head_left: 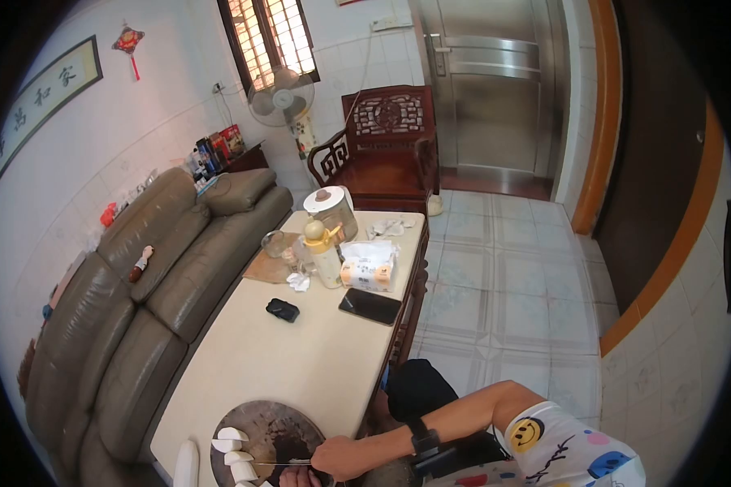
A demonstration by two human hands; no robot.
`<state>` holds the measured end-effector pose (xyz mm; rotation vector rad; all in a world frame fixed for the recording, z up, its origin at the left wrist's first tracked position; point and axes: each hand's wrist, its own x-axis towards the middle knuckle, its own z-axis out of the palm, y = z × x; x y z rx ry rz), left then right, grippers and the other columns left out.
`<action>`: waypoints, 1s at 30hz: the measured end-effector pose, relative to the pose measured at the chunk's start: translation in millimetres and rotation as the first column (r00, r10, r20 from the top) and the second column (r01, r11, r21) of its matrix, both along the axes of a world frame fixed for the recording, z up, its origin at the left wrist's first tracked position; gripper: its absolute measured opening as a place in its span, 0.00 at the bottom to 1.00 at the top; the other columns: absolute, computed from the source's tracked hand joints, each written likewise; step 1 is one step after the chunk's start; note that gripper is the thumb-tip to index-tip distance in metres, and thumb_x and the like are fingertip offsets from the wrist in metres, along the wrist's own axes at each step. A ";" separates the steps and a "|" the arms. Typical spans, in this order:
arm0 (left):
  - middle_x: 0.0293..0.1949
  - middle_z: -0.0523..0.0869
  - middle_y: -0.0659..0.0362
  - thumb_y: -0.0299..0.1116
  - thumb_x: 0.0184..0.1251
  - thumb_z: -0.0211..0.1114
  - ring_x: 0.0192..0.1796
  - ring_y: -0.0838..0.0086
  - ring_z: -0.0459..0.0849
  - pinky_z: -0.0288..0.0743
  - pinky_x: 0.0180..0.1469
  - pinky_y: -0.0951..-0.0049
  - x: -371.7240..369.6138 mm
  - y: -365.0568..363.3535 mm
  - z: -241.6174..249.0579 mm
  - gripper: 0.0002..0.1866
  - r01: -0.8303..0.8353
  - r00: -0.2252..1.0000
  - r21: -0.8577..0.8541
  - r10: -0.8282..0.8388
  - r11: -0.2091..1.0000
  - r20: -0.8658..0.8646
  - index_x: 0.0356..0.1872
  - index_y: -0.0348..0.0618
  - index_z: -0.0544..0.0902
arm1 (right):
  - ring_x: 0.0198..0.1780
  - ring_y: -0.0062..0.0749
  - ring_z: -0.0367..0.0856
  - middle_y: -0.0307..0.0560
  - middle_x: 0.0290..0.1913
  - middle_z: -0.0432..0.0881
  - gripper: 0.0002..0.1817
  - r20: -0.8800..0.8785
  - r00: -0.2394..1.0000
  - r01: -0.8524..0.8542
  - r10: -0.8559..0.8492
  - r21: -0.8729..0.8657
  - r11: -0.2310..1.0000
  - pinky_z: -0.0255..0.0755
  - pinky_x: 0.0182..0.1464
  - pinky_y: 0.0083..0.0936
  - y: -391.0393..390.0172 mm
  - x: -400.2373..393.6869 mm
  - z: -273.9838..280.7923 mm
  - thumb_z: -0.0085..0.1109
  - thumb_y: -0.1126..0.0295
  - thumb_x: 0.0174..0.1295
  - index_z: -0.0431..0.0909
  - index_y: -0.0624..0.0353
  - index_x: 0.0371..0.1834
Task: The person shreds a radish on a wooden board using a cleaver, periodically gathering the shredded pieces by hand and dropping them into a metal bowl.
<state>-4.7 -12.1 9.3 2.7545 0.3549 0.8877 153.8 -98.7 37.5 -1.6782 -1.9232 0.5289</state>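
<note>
At the bottom of the view, my right hand (pixel 339 458) is closed around the handle of a kitchen knife (pixel 288 463), its thin blade pointing left across a round wooden chopping board (pixel 260 414). Just below the blade, my left hand (pixel 300 477) rests low over the board with its fingers bent together; the frame edge cuts it off, and whatever is under it is hidden. Several cut chunks of white radish (pixel 231 435) lie along the board's left side. Left of the board is a long, whole white radish (pixel 188 464).
The cream table (pixel 317 357) holds a black phone (pixel 370 306), a small black case (pixel 283 309), a tissue pack (pixel 369 266), a yellow-topped bottle (pixel 323 258) and a lidded clear container (pixel 331 211). A leather sofa (pixel 211 268) runs along the left; a wooden chair (pixel 390 154) stands behind.
</note>
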 end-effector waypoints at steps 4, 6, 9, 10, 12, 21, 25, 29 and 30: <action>0.40 0.79 0.43 0.25 0.60 0.59 0.44 0.48 0.77 0.71 0.48 0.55 -0.8 -0.7 3.0 0.10 -0.006 1.000 0.019 0.006 1.000 -0.003 0.40 0.29 0.79 | 0.35 0.57 0.81 0.63 0.28 0.80 0.07 0.064 0.998 -0.005 0.019 -0.214 0.977 0.75 0.34 0.44 -20.0 5.6 25.9 0.56 0.78 0.41 0.78 0.70 0.24; 0.41 0.79 0.43 0.24 0.60 0.59 0.44 0.49 0.77 0.71 0.48 0.55 -0.7 0.5 5.0 0.10 -0.001 1.000 0.036 0.001 0.999 0.000 0.40 0.29 0.79 | 0.33 0.57 0.81 0.62 0.26 0.80 0.06 0.067 0.997 -0.011 0.026 -0.215 0.977 0.75 0.33 0.44 -18.3 7.0 26.5 0.55 0.78 0.41 0.78 0.70 0.23; 0.41 0.79 0.44 0.23 0.60 0.59 0.44 0.49 0.77 0.71 0.48 0.56 -1.7 -2.3 5.7 0.10 0.000 1.000 0.016 0.000 1.000 -0.001 0.41 0.29 0.79 | 0.35 0.57 0.81 0.64 0.27 0.80 0.07 -0.025 1.000 0.007 -0.014 -0.275 0.961 0.75 0.34 0.44 -9.0 9.3 17.2 0.54 0.78 0.42 0.78 0.70 0.24; 0.41 0.79 0.44 0.23 0.60 0.59 0.44 0.50 0.77 0.71 0.48 0.56 -1.1 -2.7 6.1 0.10 0.003 1.000 0.007 -0.003 1.000 0.007 0.41 0.29 0.79 | 0.35 0.57 0.81 0.64 0.27 0.80 0.07 -0.033 0.999 0.019 -0.027 -0.232 0.972 0.75 0.34 0.44 -2.7 7.7 9.1 0.55 0.78 0.41 0.78 0.70 0.24; 0.41 0.79 0.44 0.23 0.60 0.59 0.44 0.50 0.77 0.71 0.48 0.56 -0.8 -1.3 6.0 0.10 0.008 1.000 0.003 -0.008 1.000 0.013 0.41 0.30 0.79 | 0.35 0.57 0.81 0.64 0.27 0.80 0.07 -0.042 0.998 0.035 -0.043 -0.185 0.982 0.75 0.35 0.44 6.7 2.4 -1.5 0.55 0.78 0.41 0.78 0.70 0.24; 0.40 0.79 0.44 0.24 0.61 0.60 0.43 0.50 0.77 0.72 0.47 0.57 -3.8 -1.9 6.3 0.10 0.000 1.000 0.022 0.000 1.000 0.011 0.41 0.29 0.79 | 0.34 0.57 0.81 0.64 0.27 0.80 0.07 0.043 0.999 -0.019 0.032 -0.273 0.962 0.75 0.34 0.44 -11.8 6.5 19.0 0.56 0.77 0.40 0.78 0.70 0.24; 0.39 0.78 0.45 0.22 0.56 0.61 0.43 0.51 0.77 0.72 0.45 0.57 -0.6 0.2 0.8 0.09 -0.006 1.000 -0.013 0.006 1.000 0.001 0.38 0.31 0.80 | 0.33 0.57 0.81 0.64 0.26 0.80 0.07 0.016 1.000 0.030 -0.027 -0.239 0.971 0.75 0.34 0.45 -13.8 7.5 17.2 0.56 0.77 0.40 0.78 0.70 0.23; 0.38 0.80 0.46 0.19 0.50 0.63 0.43 0.52 0.79 0.74 0.48 0.58 -3.3 10.7 -19.1 0.09 -0.004 0.997 0.023 0.002 1.000 0.072 0.35 0.33 0.80 | 0.34 0.56 0.82 0.64 0.27 0.80 0.08 0.042 0.998 0.050 -0.041 -0.261 0.964 0.76 0.36 0.44 -3.2 1.9 30.2 0.58 0.75 0.40 0.80 0.68 0.24; 0.41 0.80 0.47 0.22 0.51 0.64 0.46 0.52 0.79 0.74 0.50 0.58 -5.8 10.4 -21.3 0.10 -0.029 0.998 0.043 0.027 0.999 0.049 0.37 0.33 0.80 | 0.34 0.56 0.82 0.64 0.27 0.81 0.08 0.048 0.998 0.061 -0.050 -0.253 0.966 0.76 0.36 0.44 0.1 1.8 27.3 0.59 0.75 0.40 0.80 0.68 0.24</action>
